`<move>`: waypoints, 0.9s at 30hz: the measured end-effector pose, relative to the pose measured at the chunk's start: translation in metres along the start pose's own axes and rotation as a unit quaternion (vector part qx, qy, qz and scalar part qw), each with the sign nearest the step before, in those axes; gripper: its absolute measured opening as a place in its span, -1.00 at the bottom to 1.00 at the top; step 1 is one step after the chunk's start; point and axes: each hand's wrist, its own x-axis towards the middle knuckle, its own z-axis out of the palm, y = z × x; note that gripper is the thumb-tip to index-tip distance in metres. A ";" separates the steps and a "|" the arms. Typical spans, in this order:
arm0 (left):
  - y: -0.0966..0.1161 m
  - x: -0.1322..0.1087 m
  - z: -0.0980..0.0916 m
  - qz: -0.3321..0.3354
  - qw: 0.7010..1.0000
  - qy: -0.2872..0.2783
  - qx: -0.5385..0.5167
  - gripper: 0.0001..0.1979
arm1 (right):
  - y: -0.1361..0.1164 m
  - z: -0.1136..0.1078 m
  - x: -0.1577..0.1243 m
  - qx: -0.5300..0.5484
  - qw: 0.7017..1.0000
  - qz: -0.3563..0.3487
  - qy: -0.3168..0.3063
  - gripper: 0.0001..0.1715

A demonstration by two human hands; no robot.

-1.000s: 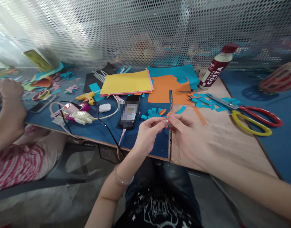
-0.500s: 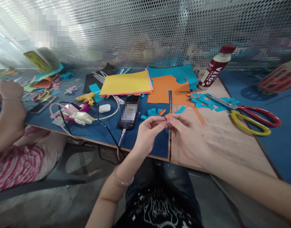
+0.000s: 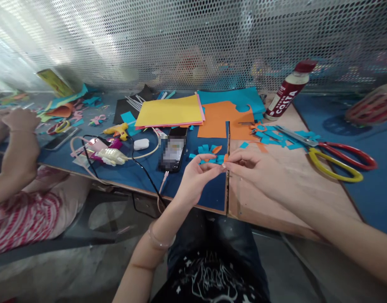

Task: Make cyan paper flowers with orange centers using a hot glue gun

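Observation:
My left hand (image 3: 195, 179) and my right hand (image 3: 256, 168) meet fingertip to fingertip over the table seam. A small orange paper piece (image 3: 226, 158) shows at the pinched fingertips, mostly covered by them. Just behind my left fingers lie curled blue paper pieces (image 3: 203, 149) with an orange bit (image 3: 216, 149) among them. Beyond my right hand are an orange paper strip (image 3: 261, 147), partly hidden by it, and cut blue paper strips (image 3: 272, 135). Scissors (image 3: 332, 155) with one red and one yellow handle rest to the right.
Behind my hands are yellow paper (image 3: 171, 110), a cut orange sheet (image 3: 212, 120) and blue sheets (image 3: 233, 97). A bottle (image 3: 286, 92) stands back right. Leftward lie a phone (image 3: 172, 153), a white case (image 3: 141, 144), a glue gun (image 3: 117, 131) and cables. A co-worker's arm (image 3: 21, 147) reaches in.
My fingertips have lowered slightly and the orange piece is turned, now more covered. My right hand lies flatter and covers more of the orange strip. The view has shifted a little.

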 end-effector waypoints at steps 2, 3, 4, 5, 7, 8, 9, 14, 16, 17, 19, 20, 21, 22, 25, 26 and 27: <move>0.000 0.000 0.000 0.003 1.000 -0.006 0.019 -0.61 | 0.003 0.001 -0.001 0.006 1.000 -0.009 0.004 -0.79; 0.000 0.000 0.000 0.006 0.999 -0.010 0.033 -0.63 | 0.004 0.002 -0.001 0.010 1.000 -0.011 0.004 -0.79; 0.001 -0.001 0.000 0.013 0.998 -0.013 0.053 -0.67 | 0.005 0.002 -0.001 0.014 1.000 -0.011 0.005 -0.79; 0.001 -0.001 0.000 0.026 0.997 -0.015 0.077 -0.71 | 0.006 0.003 -0.001 0.017 1.000 -0.009 0.005 -0.79; 0.003 -0.002 0.000 0.061 0.988 -0.013 0.144 -0.79 | 0.007 0.003 -0.001 0.018 1.000 -0.005 0.008 -0.79; 0.004 -0.003 0.000 0.078 0.981 -0.008 0.179 -0.80 | 0.006 0.004 -0.001 0.017 1.000 -0.004 0.011 -0.78; 0.004 -0.004 0.000 0.093 0.973 -0.002 0.211 -0.80 | 0.006 0.004 -0.001 0.017 1.000 -0.003 0.014 -0.78; 0.005 -0.006 0.001 0.088 0.963 -0.008 0.253 -0.84 | 0.006 0.007 -0.004 0.042 0.999 0.011 0.026 -0.77; 0.006 -0.006 0.002 0.076 0.966 -0.013 0.247 -0.83 | 0.007 0.007 -0.005 0.044 0.998 0.015 0.029 -0.77; 0.006 -0.006 0.003 0.073 0.967 -0.013 0.244 -0.83 | 0.008 0.007 -0.006 0.043 0.999 0.016 0.028 -0.76; 0.007 -0.006 0.004 0.072 0.971 -0.015 0.229 -0.83 | 0.009 0.006 -0.006 0.041 0.999 0.021 0.017 -0.76; 0.008 -0.006 0.005 0.068 0.974 -0.016 0.215 -0.83 | 0.009 0.005 -0.007 0.046 0.999 0.025 0.011 -0.75; 0.008 -0.006 0.005 0.061 0.978 -0.017 0.198 -0.83 | 0.010 0.004 -0.007 0.053 0.998 0.029 0.005 -0.75; 0.008 -0.005 0.005 0.052 0.982 -0.017 0.179 -0.82 | 0.011 0.004 -0.007 0.061 0.998 0.032 -0.002 -0.74; 0.006 -0.004 0.004 0.024 0.991 -0.010 0.133 -0.80 | 0.015 0.004 -0.007 0.094 0.995 0.034 -0.011 -0.74; 0.005 -0.004 0.004 0.018 0.993 -0.007 0.118 -0.80 | 0.016 0.005 -0.008 0.109 0.993 0.033 -0.009 -0.75; 0.004 -0.004 0.005 0.013 0.995 -0.002 0.102 -0.80 | 0.017 0.006 -0.008 0.127 0.991 0.033 -0.005 -0.77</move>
